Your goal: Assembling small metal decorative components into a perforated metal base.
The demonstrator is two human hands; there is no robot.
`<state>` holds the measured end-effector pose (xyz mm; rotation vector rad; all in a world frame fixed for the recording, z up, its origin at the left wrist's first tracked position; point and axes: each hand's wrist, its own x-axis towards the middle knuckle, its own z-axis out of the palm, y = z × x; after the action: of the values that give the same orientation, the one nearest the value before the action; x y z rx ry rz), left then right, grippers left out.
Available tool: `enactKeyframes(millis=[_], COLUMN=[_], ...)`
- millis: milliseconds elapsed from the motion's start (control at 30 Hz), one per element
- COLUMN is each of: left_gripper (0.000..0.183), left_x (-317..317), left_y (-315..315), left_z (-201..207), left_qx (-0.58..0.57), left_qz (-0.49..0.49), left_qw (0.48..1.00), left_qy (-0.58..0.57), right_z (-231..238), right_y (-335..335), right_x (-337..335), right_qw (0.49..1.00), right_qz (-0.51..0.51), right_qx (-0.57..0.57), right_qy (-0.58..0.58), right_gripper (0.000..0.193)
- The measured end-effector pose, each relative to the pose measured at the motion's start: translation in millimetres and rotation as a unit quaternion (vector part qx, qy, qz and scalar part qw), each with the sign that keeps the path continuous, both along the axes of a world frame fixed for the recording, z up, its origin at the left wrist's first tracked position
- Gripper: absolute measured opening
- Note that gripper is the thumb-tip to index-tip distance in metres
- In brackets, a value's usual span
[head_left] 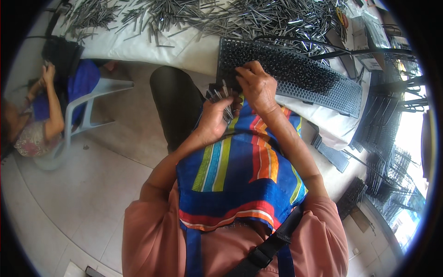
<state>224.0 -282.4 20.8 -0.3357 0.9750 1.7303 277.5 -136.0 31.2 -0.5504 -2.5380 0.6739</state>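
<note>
My left hand (pixel 213 119) is closed around a small bunch of thin metal strips (pixel 225 87), whose ends fan out past the fingers, above my lap. Just to its right, my right hand (pixel 260 88) is bent over the left end of a long black perforated tray (pixel 345 99). Its thumb and fingertips are pinched together; whatever they grip is too small or hidden to make out. Dark upright bits crowd many of the tray's holes, while the holes along its near right part show bare. The tray lies slanted at the table's near edge.
Loose metal strips (pixel 277 21) lie heaped on the white-covered table (pixel 104 48). Dark mesh racks (pixel 383 131) are stacked at the right. A striped cloth (pixel 230 161) covers my lap. At the left, another person's hands (pixel 47 73) show beside a pale plastic chair (pixel 90 99).
</note>
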Motion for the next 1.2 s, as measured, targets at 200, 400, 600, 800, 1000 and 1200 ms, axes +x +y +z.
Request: enactKeyframes(millis=[200,400,600,800,1000,1200], left_gripper=[0.015,0.02,0.018,0.016,0.016,0.02], left_x=[-2,-2,-2,4,13,8], left_y=[2,0,-1,-3,4,9], left_z=[-8,-5,-8,-4,-2,-5], left_qx=[0.017,0.014,0.03,0.034,0.012,-0.079], left_qz=[0.0,-0.01,-0.009,-0.014,-0.025,-0.034], left_qw=[1.0,1.0,0.999,0.999,1.0,0.994], left_qy=[-0.003,-0.002,0.002,-0.012,0.009,0.073], right_z=[-4,-2,1,9,-7,-9], right_y=[3,4,3,-7,-10,5], right_x=[0,-2,4,19,33,13], right_qw=[0.996,0.991,0.984,0.988,0.866,0.908], right_qz=[0.037,0.068,0.093,0.067,-0.067,-0.123], right_qx=[0.073,0.11,0.143,-0.134,-0.494,-0.346], right_qy=[-0.031,-0.045,-0.048,0.017,0.051,0.203], right_gripper=[0.025,0.034,0.039,0.019,0.006,0.005])
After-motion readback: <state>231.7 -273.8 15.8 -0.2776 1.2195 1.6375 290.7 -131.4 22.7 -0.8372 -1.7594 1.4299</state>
